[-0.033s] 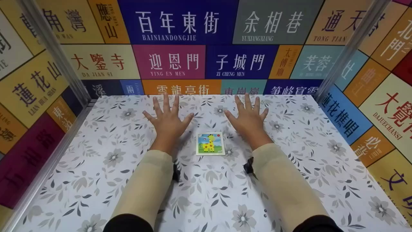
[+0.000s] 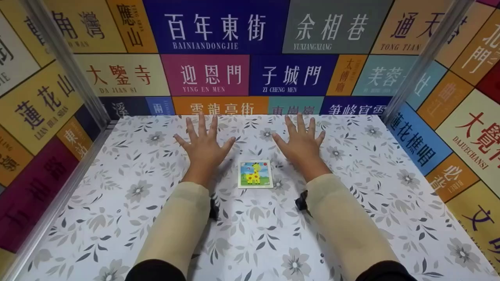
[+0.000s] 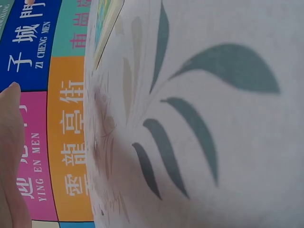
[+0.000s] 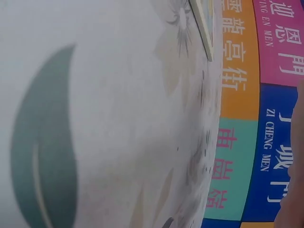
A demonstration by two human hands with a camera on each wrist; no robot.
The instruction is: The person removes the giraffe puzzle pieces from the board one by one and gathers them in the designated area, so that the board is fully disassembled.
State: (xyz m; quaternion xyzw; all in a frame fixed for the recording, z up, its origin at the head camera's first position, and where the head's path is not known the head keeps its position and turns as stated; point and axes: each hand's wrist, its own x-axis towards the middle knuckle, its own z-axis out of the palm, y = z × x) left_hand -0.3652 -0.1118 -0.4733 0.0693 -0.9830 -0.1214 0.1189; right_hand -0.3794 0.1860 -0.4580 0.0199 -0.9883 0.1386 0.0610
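A small square board with a yellow giraffe picture [image 2: 256, 175] lies flat on the tablecloth between my two wrists. My left hand [image 2: 205, 150] is to the left of it, palm down, fingers spread. On the other side my right hand [image 2: 302, 148] has its fingers spread too. Neither hand holds anything or touches the board. Part of the left hand [image 3: 12, 161] shows at the left edge of the left wrist view, with a gap to the cloth. In the right wrist view only a strip of the right hand [image 4: 290, 190] appears. The board's edge [image 4: 202, 31] is at the top there.
A white cloth with grey flowers and leaves [image 2: 250, 234] covers the table. Panels of coloured signs with Chinese lettering [image 2: 215, 27] stand behind it and along both sides. Clear strips run up the left corner [image 2: 74, 58] and the right corner [image 2: 422, 58].
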